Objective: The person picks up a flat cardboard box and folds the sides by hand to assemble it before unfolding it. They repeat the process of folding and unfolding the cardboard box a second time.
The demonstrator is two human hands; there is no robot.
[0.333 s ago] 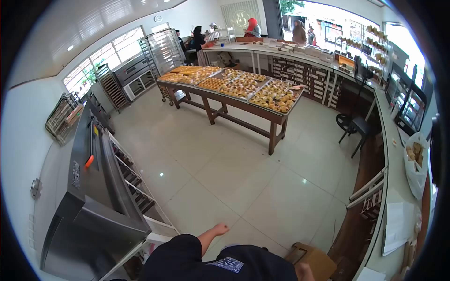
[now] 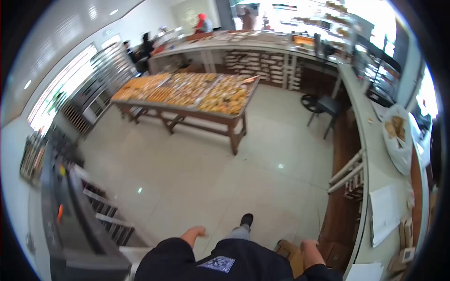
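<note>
Low in the view, in front of my dark top, my left hand hangs over the tiled floor with its fingers loosely curled. Nothing shows in it, and it touches nothing. On the other side, my right hand is held low with bent fingers, and no object shows in it. Closest to that hand is a brown cardboard box on the floor; the hand appears apart from it. One dark shoe is stretched forward on the floor between my hands.
A wooden table holds trays of baked goods ahead. Along the right runs a long counter with papers and a white plastic bag. A steel oven stands left, a black stool right. Several people are at the back.
The view has swung to the right and blurred; table and oven sit further left. My right arm and hand show more fully, and my shoe has come into view.
</note>
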